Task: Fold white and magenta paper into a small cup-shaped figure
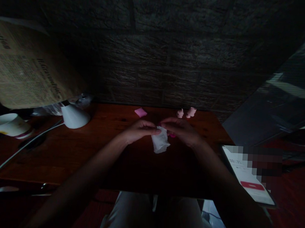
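Observation:
Both my hands meet over the middle of a dark red wooden table (93, 151). My left hand (138, 129) and my right hand (182, 129) are closed in pinches on the top of a small white crumpled paper or wrapper (160, 142), which hangs down between them. A bit of pink (172, 135) shows under my right fingers; what it is I cannot make out. The scene is dim.
A pink square piece (140, 112) and two small pale pink figures (180, 113) (192, 111) lie at the table's far edge by a dark brick wall. A white lamp head (74, 116) with cable, a white cup (8, 125) and a newspaper (26, 68) are left. A lit phone (247, 176) lies right.

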{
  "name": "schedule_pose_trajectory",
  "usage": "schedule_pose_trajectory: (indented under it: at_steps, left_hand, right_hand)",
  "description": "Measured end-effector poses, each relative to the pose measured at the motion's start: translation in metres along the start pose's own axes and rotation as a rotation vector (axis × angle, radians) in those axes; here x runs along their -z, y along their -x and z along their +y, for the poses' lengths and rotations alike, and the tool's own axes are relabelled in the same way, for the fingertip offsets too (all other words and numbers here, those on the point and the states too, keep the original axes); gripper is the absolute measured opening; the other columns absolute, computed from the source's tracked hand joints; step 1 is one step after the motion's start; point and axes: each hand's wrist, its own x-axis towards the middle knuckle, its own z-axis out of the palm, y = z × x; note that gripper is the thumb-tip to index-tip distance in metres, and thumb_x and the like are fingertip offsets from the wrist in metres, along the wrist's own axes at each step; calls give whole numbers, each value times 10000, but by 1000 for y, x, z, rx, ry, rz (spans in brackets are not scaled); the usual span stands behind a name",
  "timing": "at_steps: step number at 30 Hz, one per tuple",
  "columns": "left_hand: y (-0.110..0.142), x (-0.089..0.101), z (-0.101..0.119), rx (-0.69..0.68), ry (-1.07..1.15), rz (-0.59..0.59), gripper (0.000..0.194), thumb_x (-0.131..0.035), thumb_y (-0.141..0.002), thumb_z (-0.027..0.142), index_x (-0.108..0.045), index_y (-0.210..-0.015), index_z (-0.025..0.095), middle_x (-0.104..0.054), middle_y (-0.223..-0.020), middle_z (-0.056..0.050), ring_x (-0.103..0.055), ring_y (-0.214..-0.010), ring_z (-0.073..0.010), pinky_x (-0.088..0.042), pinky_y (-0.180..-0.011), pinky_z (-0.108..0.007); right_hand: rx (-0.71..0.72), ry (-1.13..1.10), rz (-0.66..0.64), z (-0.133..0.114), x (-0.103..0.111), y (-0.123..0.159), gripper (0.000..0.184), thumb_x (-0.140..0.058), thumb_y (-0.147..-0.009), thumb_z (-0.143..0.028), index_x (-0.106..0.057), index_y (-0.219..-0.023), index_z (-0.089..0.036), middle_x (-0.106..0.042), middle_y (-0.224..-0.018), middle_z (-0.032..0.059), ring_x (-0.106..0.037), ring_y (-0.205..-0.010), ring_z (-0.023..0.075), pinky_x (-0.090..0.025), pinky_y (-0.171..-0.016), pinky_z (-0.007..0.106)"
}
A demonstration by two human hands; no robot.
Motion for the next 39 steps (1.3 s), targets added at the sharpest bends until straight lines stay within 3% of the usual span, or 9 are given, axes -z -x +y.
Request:
schedule_pose_trajectory:
  at_steps: [5,9,21,27,31,35,39]
  left_hand:
    - [-1,-2,-3,79,231,50,439,-886,-646,511,-770,-829,129,-761,-827,-60,-671,-783,-147,-508,-819,-285]
    - [-2,-2,-6,114,264,51,385,-917,-632,428,-775,-829,129,-766,-829,-57,-679,-773,-133,-513,-803,-264]
    - [-5,1,-13,154,289,43,442,-910,-640,462,-763,-862,109,-758,-844,-70,-671,-752,-137,-510,-771,-265]
    - [-6,-3,-12,145,361,83,305,-836,-778,384,-727,-859,111,-746,-830,-60,-674,-720,-128,-537,-746,-259]
    - [-6,-2,-13,173,365,95,325,-786,-825,435,-711,-899,128,-747,-834,-63,-694,-725,-148,-562,-747,-288]
    - [-5,0,-14,197,355,46,353,-833,-774,421,-711,-917,122,-749,-837,-63,-691,-717,-149,-556,-747,-287]
    - [-6,0,-14,210,404,73,373,-881,-711,406,-707,-886,127,-746,-811,-45,-681,-691,-142,-545,-717,-271]
  right_hand:
    - [21,-16,-22,-1,-2,0,250,-814,-736,-392,-750,-889,-206,-671,-754,-25,-544,-619,82,-457,-596,228]
    - [15,-19,-19,0,-5,0,238,-820,-726,-375,-755,-886,-211,-696,-800,-8,-578,-670,101,-470,-616,236]
    - [-157,-202,48,11,-1,-6,323,-895,-637,-366,-751,-874,-199,-712,-839,3,-625,-743,113,-494,-640,231]
    - [-162,-212,40,16,0,-7,290,-878,-678,-360,-746,-897,-221,-720,-863,9,-632,-764,123,-507,-651,231]
    - [-164,-247,28,16,1,-8,270,-882,-681,-348,-748,-882,-228,-722,-889,7,-651,-815,129,-540,-712,246]
    - [-190,-271,54,18,-1,-9,236,-868,-706,-319,-742,-883,-228,-720,-881,5,-656,-811,133,-545,-701,252]
    - [-216,-275,81,19,-5,-9,244,-860,-719,-314,-727,-902,-220,-722,-879,9,-653,-779,131,-529,-671,248]
